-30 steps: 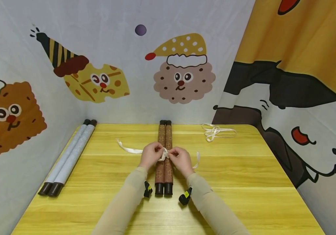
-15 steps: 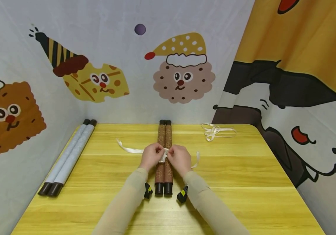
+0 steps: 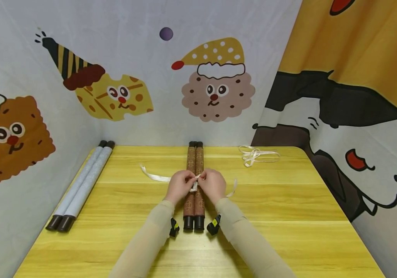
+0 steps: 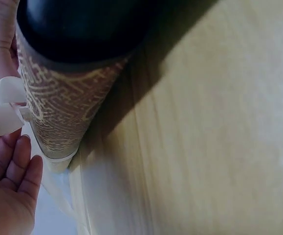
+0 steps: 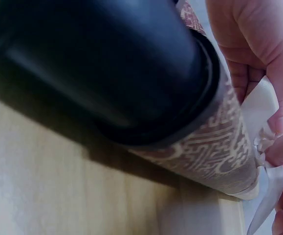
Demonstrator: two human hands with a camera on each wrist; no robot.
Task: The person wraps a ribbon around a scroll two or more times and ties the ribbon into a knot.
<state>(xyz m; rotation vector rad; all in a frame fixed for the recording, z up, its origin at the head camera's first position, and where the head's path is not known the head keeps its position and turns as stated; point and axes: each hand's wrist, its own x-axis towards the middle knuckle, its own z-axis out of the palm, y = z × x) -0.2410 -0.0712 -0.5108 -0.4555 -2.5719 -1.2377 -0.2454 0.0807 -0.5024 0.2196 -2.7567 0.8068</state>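
A brown patterned scroll with black roller ends (image 3: 194, 206) lies lengthwise mid-table, its two rolls side by side. Around its middle goes a white ribbon (image 3: 194, 188), knotted on top, with loose tails on both sides. My left hand (image 3: 179, 186) pinches the ribbon at the knot between thumb and forefinger. Opposite it, my right hand (image 3: 213, 186) pinches the ribbon too, its fingertips almost meeting the left ones. The right wrist view shows the ribbon knot (image 5: 263, 142) against the scroll, with loops at both sides. Fingers partly hide the knot in the head view.
A pale blue scroll (image 3: 83, 183) with dark ends lies along the table's left side. Another white ribbon (image 3: 255, 155) lies in loose loops at the back right. Cloth printed with cartoons (image 3: 215, 96) hangs behind the wooden table (image 3: 271, 239).
Both hands stay at the knot, and their fingertips have drawn slightly closer together. My right wrist has turned a little inward. The scrolls have not moved.
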